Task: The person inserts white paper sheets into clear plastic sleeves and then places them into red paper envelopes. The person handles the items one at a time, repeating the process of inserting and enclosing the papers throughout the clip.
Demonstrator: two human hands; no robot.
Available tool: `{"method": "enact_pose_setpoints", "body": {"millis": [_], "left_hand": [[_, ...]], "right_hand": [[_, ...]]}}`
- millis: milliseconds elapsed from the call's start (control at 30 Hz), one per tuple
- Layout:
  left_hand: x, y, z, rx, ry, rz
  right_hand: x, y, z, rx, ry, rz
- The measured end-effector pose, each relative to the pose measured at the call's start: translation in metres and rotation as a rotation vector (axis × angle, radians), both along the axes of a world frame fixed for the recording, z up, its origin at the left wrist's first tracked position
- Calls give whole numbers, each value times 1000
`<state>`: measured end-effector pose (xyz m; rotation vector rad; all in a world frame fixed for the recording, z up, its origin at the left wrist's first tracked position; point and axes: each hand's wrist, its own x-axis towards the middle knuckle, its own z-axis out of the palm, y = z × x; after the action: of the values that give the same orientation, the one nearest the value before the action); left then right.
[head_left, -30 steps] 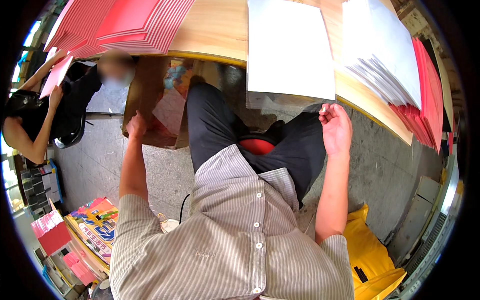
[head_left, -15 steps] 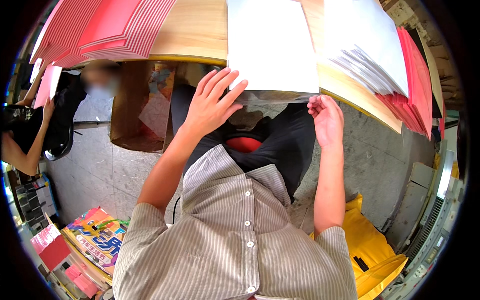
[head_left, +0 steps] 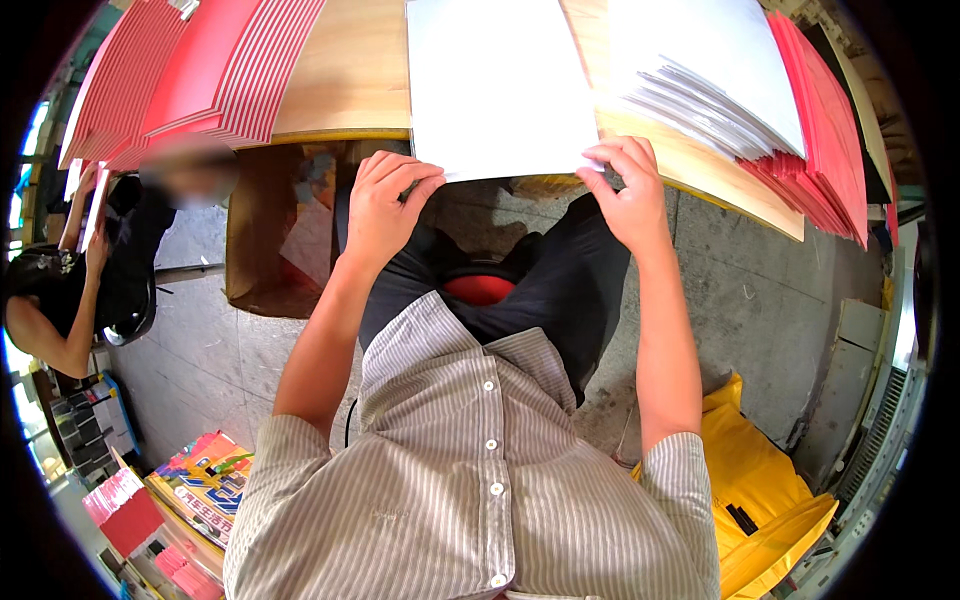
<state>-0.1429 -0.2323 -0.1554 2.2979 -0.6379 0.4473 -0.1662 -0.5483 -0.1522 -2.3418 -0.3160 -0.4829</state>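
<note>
A white rectangular sheet (head_left: 500, 90) lies on the wooden table (head_left: 345, 85) in front of me, its near edge jutting past the table's front. My left hand (head_left: 390, 195) pinches its near left corner between thumb and fingers. At the near right corner my right hand (head_left: 628, 190) has thumb and fingertips closed on the same edge. The far end of the sheet runs out of the picture. Whether it is a single layer or has film around it I cannot tell.
Red folders with white edges (head_left: 235, 70) are stacked at left; a white pile (head_left: 700, 60) leans against red folders (head_left: 825, 130) at right. Under the table stands a cardboard box (head_left: 255, 240). A yellow bag (head_left: 755, 490) is at lower right. Another person (head_left: 135, 240) sits at left.
My left hand has come down from its spread position to grip the near left corner. The dark, see-through flap at the sheet's near edge no longer shows. The view has shifted slightly.
</note>
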Motion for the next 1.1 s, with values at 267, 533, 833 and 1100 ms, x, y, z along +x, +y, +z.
{"method": "enact_pose_setpoints", "body": {"millis": [267, 533, 833, 1100], "left_hand": [[0, -7, 5, -229, 303, 114], [4, -5, 3, -296, 406, 147], [6, -4, 0, -377, 556, 219], [9, -5, -1, -328, 530, 246]], "right_hand": [[10, 1, 7, 238, 206, -61], [11, 5, 12, 242, 250, -126], [13, 8, 6, 85, 158, -187], [15, 12, 8, 42, 200, -243]]}}
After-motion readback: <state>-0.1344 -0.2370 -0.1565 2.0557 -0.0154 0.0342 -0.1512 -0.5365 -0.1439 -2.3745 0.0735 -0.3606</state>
